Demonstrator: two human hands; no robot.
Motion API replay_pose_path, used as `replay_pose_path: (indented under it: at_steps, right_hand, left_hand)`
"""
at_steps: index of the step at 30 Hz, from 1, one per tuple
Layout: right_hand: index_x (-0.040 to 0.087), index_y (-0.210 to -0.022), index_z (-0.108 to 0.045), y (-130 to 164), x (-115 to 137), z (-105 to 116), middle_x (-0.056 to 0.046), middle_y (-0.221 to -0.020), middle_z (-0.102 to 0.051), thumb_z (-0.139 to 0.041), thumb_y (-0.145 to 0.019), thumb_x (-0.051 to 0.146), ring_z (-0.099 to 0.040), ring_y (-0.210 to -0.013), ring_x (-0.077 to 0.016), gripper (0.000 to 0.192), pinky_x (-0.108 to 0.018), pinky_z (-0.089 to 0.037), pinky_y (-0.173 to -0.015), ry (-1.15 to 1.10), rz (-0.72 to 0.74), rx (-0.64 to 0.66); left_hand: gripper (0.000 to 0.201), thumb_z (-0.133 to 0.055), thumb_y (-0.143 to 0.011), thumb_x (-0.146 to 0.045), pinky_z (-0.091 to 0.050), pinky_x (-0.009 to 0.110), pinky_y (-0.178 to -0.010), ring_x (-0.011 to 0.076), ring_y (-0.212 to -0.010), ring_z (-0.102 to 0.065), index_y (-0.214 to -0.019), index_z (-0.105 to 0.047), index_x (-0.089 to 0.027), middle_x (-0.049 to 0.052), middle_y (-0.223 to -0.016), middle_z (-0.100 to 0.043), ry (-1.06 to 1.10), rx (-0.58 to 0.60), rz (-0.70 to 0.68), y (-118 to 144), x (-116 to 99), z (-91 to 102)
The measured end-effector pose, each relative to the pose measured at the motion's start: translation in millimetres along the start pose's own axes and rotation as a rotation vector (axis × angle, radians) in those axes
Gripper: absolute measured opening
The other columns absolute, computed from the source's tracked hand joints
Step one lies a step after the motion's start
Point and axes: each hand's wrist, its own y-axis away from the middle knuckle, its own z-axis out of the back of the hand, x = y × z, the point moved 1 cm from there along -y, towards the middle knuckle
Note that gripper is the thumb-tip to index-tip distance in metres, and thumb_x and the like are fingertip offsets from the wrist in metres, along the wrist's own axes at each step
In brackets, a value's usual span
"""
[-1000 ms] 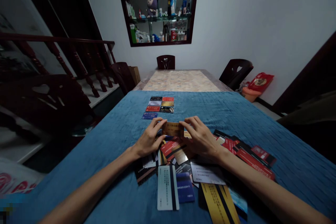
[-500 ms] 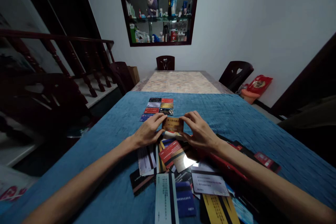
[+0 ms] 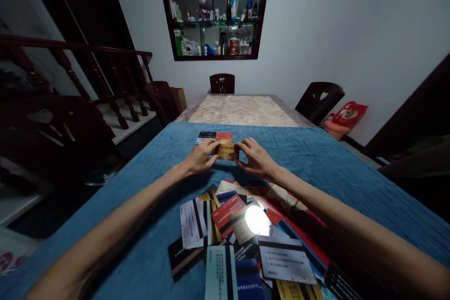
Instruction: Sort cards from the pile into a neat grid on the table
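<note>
I hold a gold card (image 3: 227, 151) with both my hands, near the middle of the frame. My left hand (image 3: 198, 156) pinches its left end, and my right hand (image 3: 255, 158) pinches its right end, so my fingers are closed tight on the card.

A second ago the card was lower in the frame, right above the messy pile of cards (image 3: 242, 229). Now my arms are stretched out more, and the card has moved up and away from me. It is now over the neat rows of cards (image 3: 215, 136) that lie on the blue cloth (image 3: 333, 168), and it hides most of them. I can only see a dark card and a red card peeking out above my fingers. I cannot tell if the gold card touches the cards under it.

The messy pile is now well apart from my hands, in the lower middle of the frame. More of the pile shows than before, because my hands no longer cover it. One shiny card (image 3: 256, 219) in the pile has a bright spot of light on it.
</note>
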Motion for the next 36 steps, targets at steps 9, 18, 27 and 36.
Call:
replay_pose_path:
  at_steps: [9, 18, 27, 36]
  right_hand:
    - [0.014, -0.117, -0.055, -19.4, -25.2, -8.9, -0.013, -0.106, -0.056, -0.059, -0.083, 0.03, -0.047, -0.095, -0.0266, 0.037, -0.039, -0.043, -0.085, -0.028, 0.003, 0.021]
    - [0.015, -0.113, -0.061, -43.2, -63.6, -28.4, -0.013, -0.109, -0.053, -0.066, -0.079, 0.03, -0.047, -0.104, -0.0283, 0.038, -0.041, -0.042, -0.092, -0.049, -0.071, 0.053]
    - [0.016, -0.114, -0.066, -56.8, -92.2, -62.1, -0.011, -0.109, -0.058, -0.07, -0.077, 0.03, -0.05, -0.101, -0.0258, 0.039, -0.037, -0.042, -0.092, -0.105, -0.238, 0.112]
    - [0.013, -0.111, -0.07, -59.7, -95.7, -75.9, -0.012, -0.107, -0.064, -0.069, -0.079, 0.032, -0.057, -0.095, -0.0223, 0.037, -0.031, -0.042, -0.088, -0.087, -0.306, 0.234]
  left_hand:
    - [0.049, -0.058, -0.08, -0.015, -0.047, 0.045, -0.105, 0.0295, -0.123, -0.053, -0.128, -0.051, -0.009, 0.019, -0.13, -0.053, -0.021, 0.032, -0.008, -11.6, 25.3, -3.4]
    - [0.04, -0.056, -0.076, -0.012, -0.049, 0.04, -0.097, 0.0271, -0.109, -0.057, -0.116, -0.06, -0.012, 0.014, -0.117, -0.061, -0.087, 0.115, 0.021, -45.8, 52.4, -10.7]
    - [0.03, -0.057, -0.075, -0.017, -0.048, 0.036, -0.092, 0.0254, -0.103, -0.056, -0.104, -0.066, -0.014, 0.009, -0.109, -0.063, -0.089, 0.252, 0.12, -64.9, 76.4, -28.0]
    - [0.034, -0.056, -0.074, -0.019, -0.046, 0.032, -0.088, 0.0248, -0.102, -0.055, -0.105, -0.067, -0.016, 0.007, -0.106, -0.065, -0.178, 0.442, 0.231, -75.6, 91.2, -43.6]
